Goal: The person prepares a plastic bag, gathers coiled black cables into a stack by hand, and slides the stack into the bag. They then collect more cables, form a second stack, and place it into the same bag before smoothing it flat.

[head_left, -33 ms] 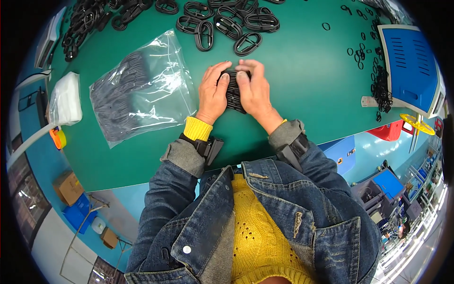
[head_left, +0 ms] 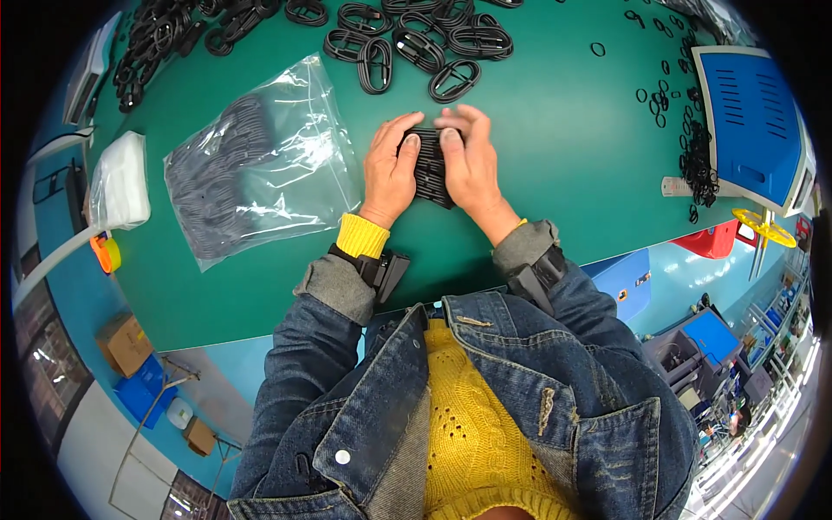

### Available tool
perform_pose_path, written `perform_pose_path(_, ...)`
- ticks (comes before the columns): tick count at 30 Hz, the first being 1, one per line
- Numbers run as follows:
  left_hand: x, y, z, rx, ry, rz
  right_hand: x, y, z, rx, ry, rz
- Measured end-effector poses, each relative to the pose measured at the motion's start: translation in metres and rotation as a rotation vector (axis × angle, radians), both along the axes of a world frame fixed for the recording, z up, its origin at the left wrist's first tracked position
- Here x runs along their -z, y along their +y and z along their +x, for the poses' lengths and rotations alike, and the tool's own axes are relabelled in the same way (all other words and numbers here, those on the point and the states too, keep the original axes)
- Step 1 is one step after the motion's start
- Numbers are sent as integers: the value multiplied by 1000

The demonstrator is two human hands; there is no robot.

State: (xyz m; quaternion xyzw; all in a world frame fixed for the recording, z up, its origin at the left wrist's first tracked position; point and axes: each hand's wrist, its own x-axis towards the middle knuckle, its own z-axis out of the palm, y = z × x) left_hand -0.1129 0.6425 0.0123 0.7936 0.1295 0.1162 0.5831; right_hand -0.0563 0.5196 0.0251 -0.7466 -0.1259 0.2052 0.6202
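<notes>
On the green table, a block of thin black pieces packed side by side [head_left: 431,173] sits between my hands. Their exact kind cannot be made out. My left hand [head_left: 391,169] is closed along the block's left side, its thumb on the upper left corner. Along the other side rests my right hand [head_left: 472,165], fingers curled over the far end and thumb near the upper right corner. Just left lies a clear plastic bag [head_left: 303,165] with similar dark pieces stacked inside. Beyond my hands are several coiled black cables [head_left: 453,81], with metal plugs showing on some.
More black cables [head_left: 165,35] heap at the far left. Small black rings [head_left: 696,156] scatter along the right edge, beside a blue and white machine [head_left: 752,121] with a yellow wheel [head_left: 763,227]. A white wrapped bundle [head_left: 121,182] stands at the left edge.
My right hand has shifted slightly right, and its thumb has slid outward, showing more of the block. The left hand has stayed in place.
</notes>
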Motion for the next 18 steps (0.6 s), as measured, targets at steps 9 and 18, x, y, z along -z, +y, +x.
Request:
perform_pose_path(9, -10, 11, -1, 147, -42, 100, 13, 7, -24, 36, -493, -3)
perform_pose_path(18, -11, 11, -9, 103, 10, 170, 12, 11, -17, -35, -435, 90)
